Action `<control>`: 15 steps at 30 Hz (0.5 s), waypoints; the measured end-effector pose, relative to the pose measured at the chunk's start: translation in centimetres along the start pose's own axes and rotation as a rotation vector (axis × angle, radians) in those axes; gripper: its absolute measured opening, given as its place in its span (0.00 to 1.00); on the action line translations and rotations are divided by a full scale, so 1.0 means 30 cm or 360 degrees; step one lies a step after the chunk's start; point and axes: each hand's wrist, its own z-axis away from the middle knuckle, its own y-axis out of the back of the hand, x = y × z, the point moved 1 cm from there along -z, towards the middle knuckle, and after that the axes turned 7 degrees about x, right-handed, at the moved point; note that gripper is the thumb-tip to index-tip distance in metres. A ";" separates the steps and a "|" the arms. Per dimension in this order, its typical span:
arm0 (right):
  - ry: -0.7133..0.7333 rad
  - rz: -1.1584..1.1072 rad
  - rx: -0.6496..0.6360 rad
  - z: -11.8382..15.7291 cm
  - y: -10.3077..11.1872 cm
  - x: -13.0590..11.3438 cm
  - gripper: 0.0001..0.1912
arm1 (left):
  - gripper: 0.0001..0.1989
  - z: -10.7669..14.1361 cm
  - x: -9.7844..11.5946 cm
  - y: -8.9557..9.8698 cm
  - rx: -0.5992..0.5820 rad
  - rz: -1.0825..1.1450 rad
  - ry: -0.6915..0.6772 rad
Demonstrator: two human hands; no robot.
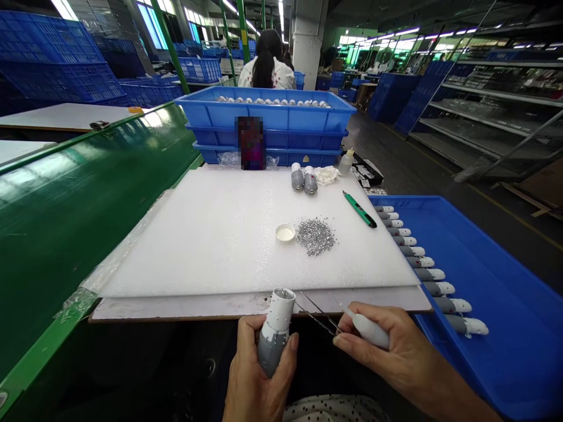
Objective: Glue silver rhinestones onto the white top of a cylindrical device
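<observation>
My left hand is closed around a white-and-grey cylindrical part, tilted with its white end up, just in front of the table's near edge. In my right hand are a pair of tweezers and a small white squeeze bottle with a thin nozzle. The tweezers' tips point left, close to the upper end of the part. Beyond my hands, a pile of small silvery pieces lies on the white foam sheet, beside a small round dish with whitish contents.
Two similar parts stand near a crumpled tissue and a bottle. A green utility knife lies at right. Several parts line the blue tray. Stacked blue crates stand behind; a person sits beyond.
</observation>
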 end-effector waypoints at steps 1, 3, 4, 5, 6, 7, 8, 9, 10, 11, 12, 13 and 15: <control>-0.0016 0.0016 -0.0015 -0.002 -0.001 0.001 0.17 | 0.15 0.000 0.001 0.002 0.0004 -0.0024 -0.0018; 0.0000 0.0080 -0.0003 -0.001 -0.006 0.002 0.17 | 0.15 -0.002 0.002 0.006 0.0003 -0.0089 -0.0048; 0.0027 0.0120 0.0012 0.000 -0.011 0.003 0.17 | 0.15 -0.003 0.002 0.008 0.0001 -0.0123 -0.0064; 0.0064 0.0161 0.0039 0.003 -0.018 0.004 0.17 | 0.15 -0.004 0.001 0.010 0.0000 -0.0151 -0.0075; 0.0116 0.0201 0.0081 0.006 -0.026 0.006 0.16 | 0.15 -0.005 0.000 0.011 -0.0003 -0.0165 -0.0080; 0.0186 0.0239 0.0141 0.008 -0.035 0.009 0.16 | 0.15 -0.005 -0.001 0.011 -0.0014 -0.0163 -0.0074; 0.0274 0.0277 0.0213 0.010 -0.045 0.012 0.15 | 0.15 -0.005 -0.002 0.011 -0.0034 -0.0146 -0.0054; 0.0384 0.0307 0.0294 0.012 -0.055 0.015 0.15 | 0.15 -0.004 -0.004 0.009 -0.0062 -0.0118 -0.0021; 0.0512 0.0325 0.0387 0.013 -0.064 0.017 0.14 | 0.15 -0.002 -0.006 0.008 -0.0096 -0.0078 0.0016; 0.0643 0.0335 0.0472 0.013 -0.071 0.018 0.14 | 0.16 0.000 -0.007 0.006 -0.0133 -0.0029 0.0056; 0.0764 0.0339 0.0544 0.013 -0.077 0.019 0.13 | 0.16 0.002 -0.007 0.005 -0.0170 0.0028 0.0098; 0.0866 0.0342 0.0604 0.014 -0.081 0.018 0.13 | 0.16 0.005 -0.006 0.004 -0.0208 0.0090 0.0143; 0.1004 0.0356 0.0670 0.015 -0.084 0.015 0.11 | 0.17 0.009 -0.001 0.004 -0.0289 0.0206 0.0256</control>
